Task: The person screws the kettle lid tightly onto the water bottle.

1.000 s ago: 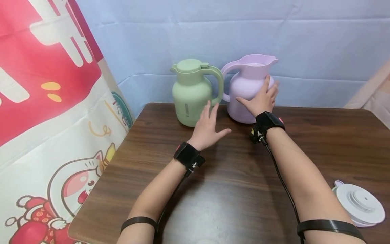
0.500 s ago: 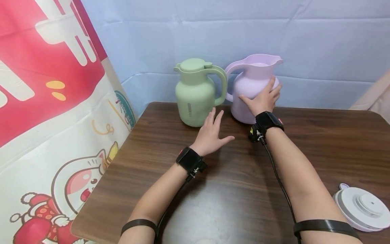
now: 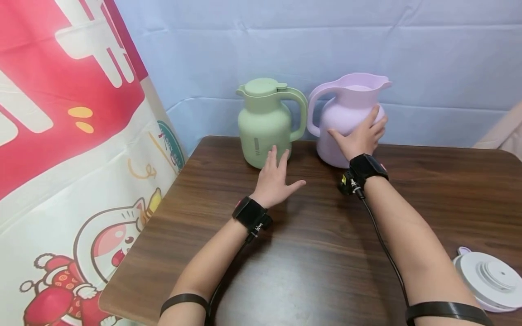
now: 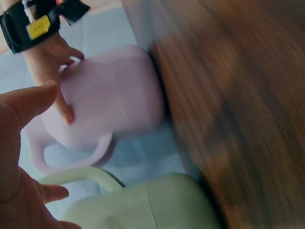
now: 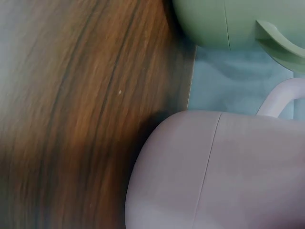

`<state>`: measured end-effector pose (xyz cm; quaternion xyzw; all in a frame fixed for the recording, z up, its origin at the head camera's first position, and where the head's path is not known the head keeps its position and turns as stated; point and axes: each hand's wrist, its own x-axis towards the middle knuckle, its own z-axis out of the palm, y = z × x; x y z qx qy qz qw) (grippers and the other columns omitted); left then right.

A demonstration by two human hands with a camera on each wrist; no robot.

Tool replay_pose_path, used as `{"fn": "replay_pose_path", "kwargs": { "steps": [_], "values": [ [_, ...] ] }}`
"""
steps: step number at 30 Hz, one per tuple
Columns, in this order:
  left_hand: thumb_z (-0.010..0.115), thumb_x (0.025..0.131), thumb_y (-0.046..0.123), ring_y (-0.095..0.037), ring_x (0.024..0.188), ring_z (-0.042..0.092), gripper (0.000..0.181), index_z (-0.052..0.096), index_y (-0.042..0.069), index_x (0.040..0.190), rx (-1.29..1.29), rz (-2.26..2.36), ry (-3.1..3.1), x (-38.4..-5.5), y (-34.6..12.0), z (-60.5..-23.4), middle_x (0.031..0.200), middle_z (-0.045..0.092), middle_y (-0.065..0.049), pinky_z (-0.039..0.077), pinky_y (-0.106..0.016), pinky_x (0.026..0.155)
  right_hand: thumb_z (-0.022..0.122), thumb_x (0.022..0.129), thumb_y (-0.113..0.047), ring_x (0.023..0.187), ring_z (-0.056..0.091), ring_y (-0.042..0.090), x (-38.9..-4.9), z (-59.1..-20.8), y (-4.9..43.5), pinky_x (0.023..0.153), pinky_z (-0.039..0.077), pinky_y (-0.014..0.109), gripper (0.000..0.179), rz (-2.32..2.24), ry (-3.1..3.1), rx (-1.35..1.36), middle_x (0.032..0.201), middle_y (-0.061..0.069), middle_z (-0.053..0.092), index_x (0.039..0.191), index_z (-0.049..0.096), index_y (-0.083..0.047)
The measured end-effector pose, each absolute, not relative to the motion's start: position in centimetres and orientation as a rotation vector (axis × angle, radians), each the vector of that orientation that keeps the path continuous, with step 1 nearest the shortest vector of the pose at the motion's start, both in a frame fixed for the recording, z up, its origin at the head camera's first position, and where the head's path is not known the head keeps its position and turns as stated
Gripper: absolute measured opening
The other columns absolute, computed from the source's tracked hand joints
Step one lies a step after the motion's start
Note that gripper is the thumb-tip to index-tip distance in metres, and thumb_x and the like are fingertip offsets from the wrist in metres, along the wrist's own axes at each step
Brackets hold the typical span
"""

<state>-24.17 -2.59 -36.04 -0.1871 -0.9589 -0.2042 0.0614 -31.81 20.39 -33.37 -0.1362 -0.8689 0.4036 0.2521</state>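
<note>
At the back of the table, a lilac thermos jug (image 3: 344, 115) stands upright with its top uncovered and its handle to the left. My right hand (image 3: 360, 138) grips its rounded body, thumb at the front left and fingers around the right side. A green thermos jug (image 3: 265, 122), lid on, stands to the left, its handle close beside the lilac one. In front of the green jug my left hand (image 3: 275, 181) is held with fingers spread and holds nothing. The left wrist view shows the lilac jug (image 4: 105, 95) beneath the right hand's fingers (image 4: 66, 112).
A round white lid (image 3: 491, 278) with a lilac tab lies upside down at the right of the brown wooden table (image 3: 326, 271). A pale blue cloth (image 3: 195, 54) hangs right behind the jugs. At the left hangs a printed red and white cloth (image 3: 81, 181).
My right hand has settled onto the lilac jug, which has shifted a little right, away from the green jug's handle. My left hand has drawn slightly down and stays spread.
</note>
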Motion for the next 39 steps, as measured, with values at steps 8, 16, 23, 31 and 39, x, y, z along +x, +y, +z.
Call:
{"fn": "replay_pose_path", "kwargs": {
  "steps": [8,16,23,31,39],
  "values": [
    [0.053,0.085,0.065,-0.036,0.142,-0.004,0.095,0.01,0.016,0.154,-0.391,-0.586,-2.934,-25.3,-3.7,-36.8,0.152,-0.026,-0.015,0.028,-0.054,0.105,0.079,0.07,-0.049,0.14,0.002,0.032,-30.6,-33.6,21.8,0.1,0.026,0.064,0.121,1.125,-2.347,-0.308,0.153,0.015,-0.007,0.152,-0.005,-0.021],
    [0.049,0.087,0.066,-0.034,0.142,-0.011,0.094,-0.003,0.024,0.153,-0.319,-0.601,-3.009,-26.9,-5.3,-38.1,0.149,-0.035,-0.01,0.026,-0.059,0.105,0.078,0.071,-0.051,0.14,0.004,0.033,-29.4,-34.3,22.7,0.104,0.027,0.057,0.12,1.116,-2.358,-0.22,0.154,0.013,-0.007,0.152,-0.005,-0.02],
    [0.05,0.089,0.062,-0.029,0.142,-0.01,0.091,-0.005,0.026,0.152,-0.361,-0.599,-2.987,-27.7,-5.3,-38.7,0.148,-0.035,-0.007,0.026,-0.06,0.104,0.078,0.072,-0.049,0.138,0.008,0.034,-29.6,-34.2,23.0,0.104,0.028,0.054,0.118,1.105,-2.341,-0.197,0.153,0.014,-0.003,0.152,-0.002,-0.019],
    [0.056,0.088,0.057,-0.028,0.143,-0.011,0.095,-0.005,0.025,0.152,-0.361,-0.594,-2.983,-27.7,-4.6,-39.4,0.148,-0.036,-0.008,0.028,-0.063,0.101,0.079,0.073,-0.046,0.138,0.007,0.037,-30.0,-34.3,23.3,0.105,0.026,0.054,0.117,1.098,-2.351,-0.201,0.152,0.017,-0.003,0.152,-0.001,-0.017],
    [0.055,0.089,0.057,-0.029,0.142,-0.011,0.094,-0.007,0.026,0.152,-0.338,-0.605,-3.006,-27.9,-4.3,-39.6,0.146,-0.039,-0.006,0.028,-0.061,0.102,0.082,0.065,-0.051,0.14,-0.013,0.034,-30.5,-35.3,24.0,0.108,0.017,0.057,0.125,1.144,-2.374,-0.19,0.153,0.015,-0.021,0.151,-0.006,-0.028]
  ]
}}
